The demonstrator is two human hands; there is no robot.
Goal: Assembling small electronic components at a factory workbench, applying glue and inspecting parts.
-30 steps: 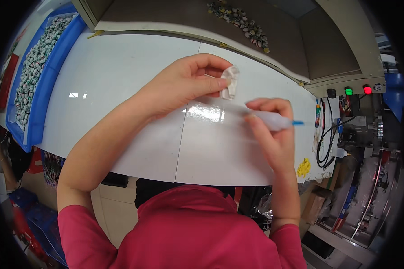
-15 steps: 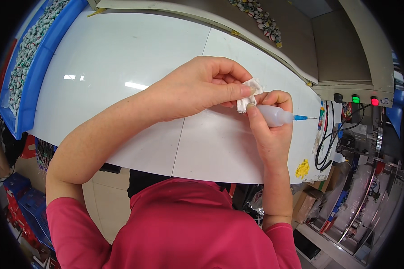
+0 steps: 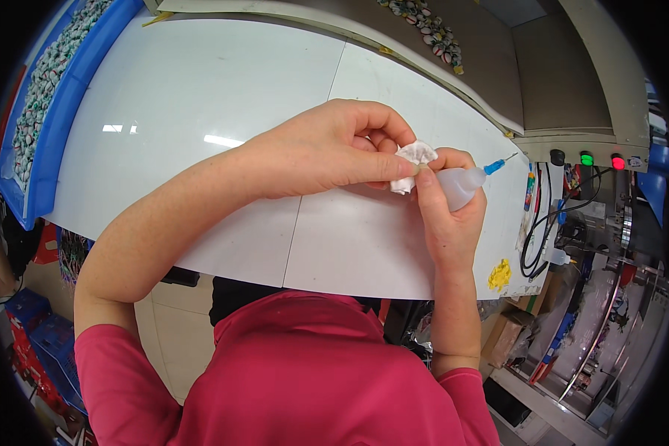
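Note:
My left hand [image 3: 334, 152] pinches a crumpled white cloth or tissue [image 3: 412, 160] between thumb and fingertips, above the white table. Its edge also meets the thumb and fingertips of my right hand [image 3: 453, 223]. Within that right hand's grip lies a translucent squeeze bottle [image 3: 459, 186], tilted, with a blue needle tip [image 3: 496, 166] pointing up and to the right. Whether something small sits inside the white wad between the fingertips, I cannot make out.
At the far left stands a blue tray [image 3: 48, 149] full of small white, red and green pieces. A beige machine housing [image 3: 572, 145] with lit green and red buttons borders the back right. Black cables [image 3: 546, 223] and a yellow lump [image 3: 499, 275] lie on the right side.
The bottle has tipped so its needle points more upward. The white wad has been turned and shifted slightly downward between my fingertips.

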